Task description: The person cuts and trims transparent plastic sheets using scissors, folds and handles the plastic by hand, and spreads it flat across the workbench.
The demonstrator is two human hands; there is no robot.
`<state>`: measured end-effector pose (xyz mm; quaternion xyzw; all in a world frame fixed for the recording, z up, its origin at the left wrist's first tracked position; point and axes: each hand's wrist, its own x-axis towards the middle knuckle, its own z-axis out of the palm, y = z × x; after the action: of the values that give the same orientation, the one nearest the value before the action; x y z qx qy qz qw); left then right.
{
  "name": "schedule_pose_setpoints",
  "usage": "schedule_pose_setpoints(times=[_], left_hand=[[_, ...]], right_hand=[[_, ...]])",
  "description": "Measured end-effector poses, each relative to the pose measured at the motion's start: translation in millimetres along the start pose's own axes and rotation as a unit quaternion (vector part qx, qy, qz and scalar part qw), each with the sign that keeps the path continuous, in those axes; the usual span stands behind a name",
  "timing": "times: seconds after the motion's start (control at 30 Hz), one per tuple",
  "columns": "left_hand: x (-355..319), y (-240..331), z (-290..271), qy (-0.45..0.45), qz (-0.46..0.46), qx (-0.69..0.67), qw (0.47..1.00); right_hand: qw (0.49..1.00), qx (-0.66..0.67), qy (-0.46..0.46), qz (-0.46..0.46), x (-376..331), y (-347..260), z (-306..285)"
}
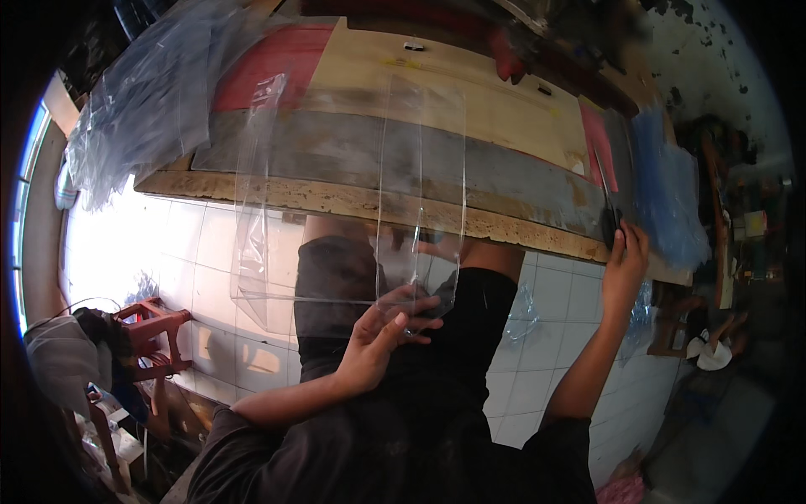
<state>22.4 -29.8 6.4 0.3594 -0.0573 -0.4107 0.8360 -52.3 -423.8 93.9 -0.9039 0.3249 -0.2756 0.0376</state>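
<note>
My left hand pinches the lower edge of a clear plastic bag, which is held up flat in front of me over the table edge. A second clear plastic piece hangs beside it on the left, joined or overlapping at the bottom. My right hand reaches to the table's right end and grips the dark handles of a pair of scissors; the blades lie on the board, pointing away from me.
A long wooden table with a grey strip and a red patch runs across the view. A heap of clear plastic bags lies at its left end, bluish bags at its right. A red stool stands on the white tiled floor.
</note>
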Motion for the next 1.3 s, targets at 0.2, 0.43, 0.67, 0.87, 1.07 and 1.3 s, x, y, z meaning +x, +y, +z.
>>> schedule_pose_setpoints(times=[0.2, 0.43, 0.67, 0.87, 1.07, 1.3], left_hand=[[-4, 2, 1, -0.022, 0.014, 0.039, 0.999], [-7, 6, 4, -0.053, 0.02, 0.072, 0.996], [-5, 1, 7, -0.099, 0.032, 0.079, 0.991], [-10, 1, 13, -0.103, 0.022, 0.046, 0.993], [-10, -3, 18, -0.094, 0.023, 0.048, 0.994], [-10, -4, 17, -0.084, 0.028, 0.071, 0.994]], right_hand=[[0.987, -0.109, -0.112, -0.044, 23, 8, -27], [0.963, 0.061, -0.252, 0.073, 7, -1, -47], [0.775, 0.509, -0.331, 0.173, -120, -42, -44], [0.675, 0.567, -0.438, 0.176, -197, -88, -2], [0.637, 0.596, -0.461, 0.162, -198, -112, 6], [0.65, 0.584, -0.46, 0.159, -196, -125, 0]])
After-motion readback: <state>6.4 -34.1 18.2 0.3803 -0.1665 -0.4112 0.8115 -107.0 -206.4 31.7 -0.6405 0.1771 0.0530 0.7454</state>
